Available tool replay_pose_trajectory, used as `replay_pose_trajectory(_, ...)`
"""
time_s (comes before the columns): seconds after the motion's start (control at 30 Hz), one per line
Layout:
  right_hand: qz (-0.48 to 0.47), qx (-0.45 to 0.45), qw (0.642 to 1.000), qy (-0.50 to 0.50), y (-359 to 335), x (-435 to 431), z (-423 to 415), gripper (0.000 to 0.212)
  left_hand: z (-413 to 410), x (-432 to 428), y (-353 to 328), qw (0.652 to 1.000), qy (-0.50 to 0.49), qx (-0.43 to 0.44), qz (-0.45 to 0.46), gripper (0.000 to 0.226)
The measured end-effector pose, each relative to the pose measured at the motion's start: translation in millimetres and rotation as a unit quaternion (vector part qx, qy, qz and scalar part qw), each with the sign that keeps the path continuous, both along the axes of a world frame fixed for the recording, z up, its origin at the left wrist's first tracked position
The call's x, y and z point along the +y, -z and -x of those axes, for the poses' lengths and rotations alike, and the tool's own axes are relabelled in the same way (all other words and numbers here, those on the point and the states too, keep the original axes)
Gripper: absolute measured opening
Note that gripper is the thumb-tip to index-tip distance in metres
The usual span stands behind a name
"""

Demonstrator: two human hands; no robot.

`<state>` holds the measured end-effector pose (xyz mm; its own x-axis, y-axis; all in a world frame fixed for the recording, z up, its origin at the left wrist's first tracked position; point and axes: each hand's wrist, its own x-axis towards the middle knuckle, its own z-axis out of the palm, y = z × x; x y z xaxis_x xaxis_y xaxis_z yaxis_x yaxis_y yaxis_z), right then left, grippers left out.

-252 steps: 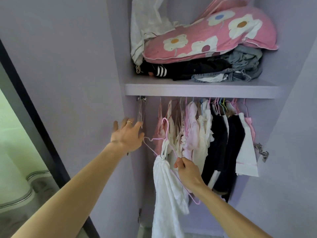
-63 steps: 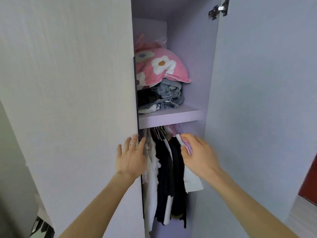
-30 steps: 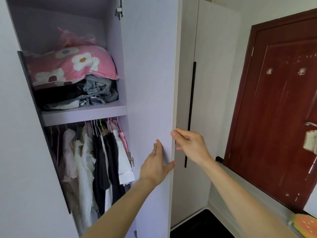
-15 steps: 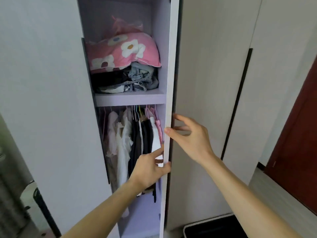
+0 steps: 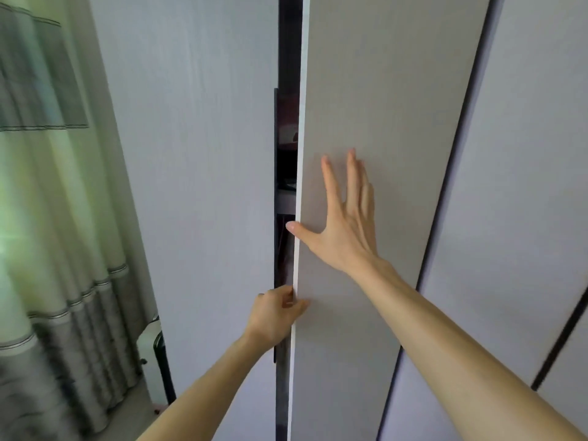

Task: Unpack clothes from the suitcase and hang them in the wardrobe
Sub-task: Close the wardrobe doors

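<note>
The pale wardrobe door [image 5: 381, 106] on the right stands almost closed, leaving a narrow dark gap [image 5: 288, 154] beside the left door [image 5: 197, 154]. My right hand [image 5: 343, 227] lies flat on the right door's face, fingers spread, thumb at the door's edge. My left hand [image 5: 275, 316] grips that door's edge lower down, fingers curled into the gap. The hung clothes and the shelf are nearly hidden; only a dark sliver shows through the gap. No suitcase is in view.
A grey and green curtain [image 5: 47, 218] hangs at the left. Another wardrobe door [image 5: 525, 186] with dark vertical seams stands to the right. A dark object [image 5: 160, 351] sits low beside the wardrobe's left side.
The right door has swung nearly closed, hiding the clothes and the pink pillow. My right hand went from the door's edge to flat on its face; my left hand stays on the edge.
</note>
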<state>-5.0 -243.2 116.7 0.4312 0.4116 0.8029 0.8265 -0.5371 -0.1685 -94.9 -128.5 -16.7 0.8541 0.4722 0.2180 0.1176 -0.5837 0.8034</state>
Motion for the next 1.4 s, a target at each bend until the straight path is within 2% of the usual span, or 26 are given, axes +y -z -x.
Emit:
replay_pose_trajectory(0.13, -0.002, -0.029, 0.999, 0.032, -14, 48, -30, 0.119, -23, 35, 2, 1.0, 0.001, 0.02, -0.002, 0.064)
replay_pose_trajectory(0.27, -0.007, -0.033, 0.998, 0.059, -8, 92, -56, 0.117, -49, 70, 2, 1.0, -0.012, -0.008, 0.003, 0.034)
replay_pose_trajectory(0.3, -0.009, -0.033, 0.997, 0.064, -7, 100, -62, 0.117, -55, 78, 3, 1.0, -0.018, -0.022, 0.004, 0.042)
replay_pose_trajectory(0.4, -0.011, -0.04, 0.996, 0.083, -7, 121, -80, 0.115, -76, 103, 0, 0.996, -0.056, -0.04, 0.052, 0.092)
replay_pose_trajectory(0.47, -0.013, -0.046, 0.994, 0.096, -8, 131, -91, 0.115, -90, 117, -4, 0.997, -0.053, -0.033, 0.052, 0.101)
replay_pose_trajectory(0.53, -0.011, -0.045, 0.993, 0.107, -7, 140, -98, 0.116, -101, 130, -6, 0.997, -0.041, -0.037, 0.044, 0.093)
replay_pose_trajectory(0.67, -0.009, -0.052, 0.991, 0.124, -5, 156, -112, 0.114, -120, 144, -4, 0.998, -0.027, -0.045, 0.033, 0.061)
replay_pose_trajectory(0.8, 0.0, -0.061, 0.988, 0.14, -5, 165, -129, 0.11, -136, 151, -6, 0.995, -0.041, -0.059, 0.062, 0.033)
replay_pose_trajectory(0.93, 0.007, -0.079, 0.988, 0.132, 3, 168, -143, 0.101, -145, 154, -4, 0.994, -0.089, -0.06, 0.025, 0.027)
replay_pose_trajectory(1.1, 0.003, -0.091, 0.987, 0.131, 4, 170, -155, 0.101, -152, 142, 1, 0.99, -0.12, -0.069, -0.036, 0.026)
replay_pose_trajectory(1.23, 0.022, -0.133, 0.978, 0.162, 15, 162, -169, 0.091, -154, 139, 4, 0.99, -0.117, -0.051, -0.065, 0.026)
replay_pose_trajectory(1.4, 0.049, -0.213, 0.959, 0.179, 28, 150, -185, 0.077, -142, 156, -9, 0.98, -0.062, -0.029, -0.187, 0.012)
